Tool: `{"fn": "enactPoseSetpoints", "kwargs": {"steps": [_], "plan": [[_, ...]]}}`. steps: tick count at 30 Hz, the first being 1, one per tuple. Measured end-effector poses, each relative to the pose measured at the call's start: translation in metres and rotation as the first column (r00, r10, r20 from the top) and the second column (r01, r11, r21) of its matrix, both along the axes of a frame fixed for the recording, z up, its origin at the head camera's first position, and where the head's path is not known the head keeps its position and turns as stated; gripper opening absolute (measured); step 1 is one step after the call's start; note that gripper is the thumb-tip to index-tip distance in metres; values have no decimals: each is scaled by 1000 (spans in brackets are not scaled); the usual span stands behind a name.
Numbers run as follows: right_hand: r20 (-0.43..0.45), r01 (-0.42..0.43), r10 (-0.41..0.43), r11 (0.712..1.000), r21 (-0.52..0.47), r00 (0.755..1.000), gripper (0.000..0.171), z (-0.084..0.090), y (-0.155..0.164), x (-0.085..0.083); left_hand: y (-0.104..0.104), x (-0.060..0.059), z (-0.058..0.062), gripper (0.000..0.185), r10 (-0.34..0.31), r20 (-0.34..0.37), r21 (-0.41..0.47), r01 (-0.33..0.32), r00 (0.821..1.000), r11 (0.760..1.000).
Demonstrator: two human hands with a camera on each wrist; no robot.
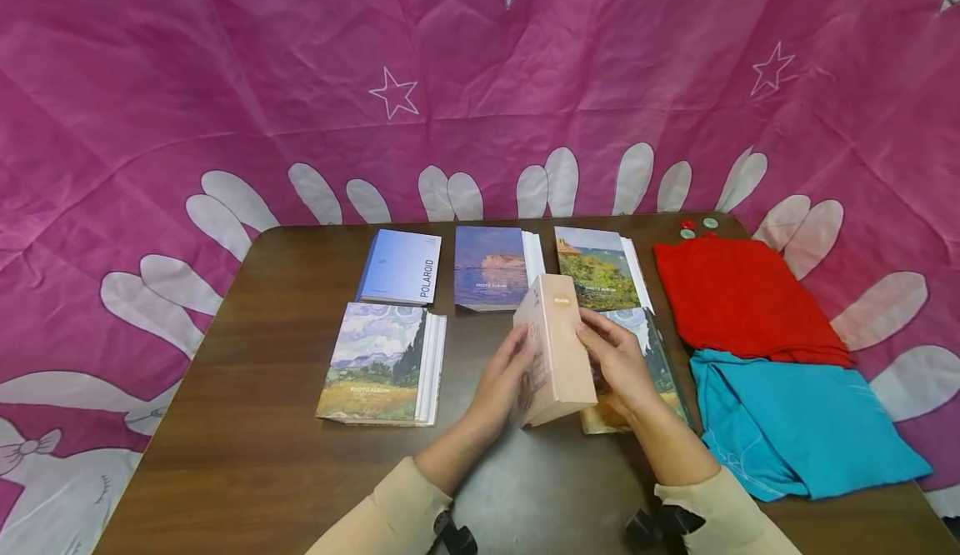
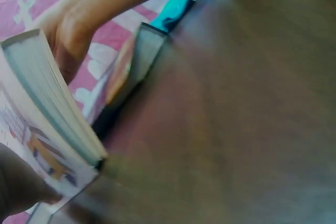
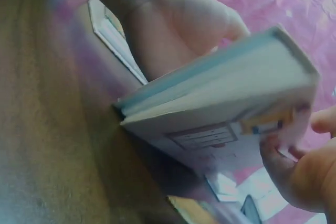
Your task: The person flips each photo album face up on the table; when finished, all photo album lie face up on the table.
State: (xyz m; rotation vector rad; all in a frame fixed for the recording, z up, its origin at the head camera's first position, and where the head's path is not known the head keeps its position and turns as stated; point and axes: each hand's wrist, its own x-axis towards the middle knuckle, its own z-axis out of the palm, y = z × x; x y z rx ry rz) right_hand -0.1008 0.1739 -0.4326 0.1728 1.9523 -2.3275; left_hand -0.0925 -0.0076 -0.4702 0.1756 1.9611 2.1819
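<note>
Pink album [image 1: 553, 347] stands on edge mid-worktop [image 1: 247, 455], your left hand [image 1: 501, 388] and right hand [image 1: 617, 359] clasping its covers. Judged stiff, fairly light, glossy; hold both faces near the spine. Another album [image 1: 652, 363] lies just behind; folded cloths [image 1: 757, 301] sit right.

Left hand [image 1: 504, 380] and right hand [image 1: 617, 355] raised together, fingers curled, grip closed

Head view looks forward and down from above both hands. Each wrist view sits close under its own hand, angled across the table [image 1: 247, 447]; all three share the pink book [image 1: 557, 355] between the hands.
</note>
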Motion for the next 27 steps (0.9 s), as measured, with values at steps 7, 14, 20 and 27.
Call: {"fn": "enactPoseSetpoints", "kwargs": {"steps": [7,14,20,27], "plan": [[-69,-136,134,990,-24,989,47,1,-11,2,-15,4,23,62,-44,-90,92,52,995,994],[-65,-261,264,964,52,962,47,-9,-22,-2,-48,3,41,65,30,-200,-153,-61,979,986],[67,-263,257,958,115,964,58,-21,-26,-5,-70,-1,31,65,12,-131,-204,-39,991,978],[96,-261,245,935,239,965,62,-27,-36,-5,-73,1,11,67,6,-31,-170,-11,1000,985]]}}
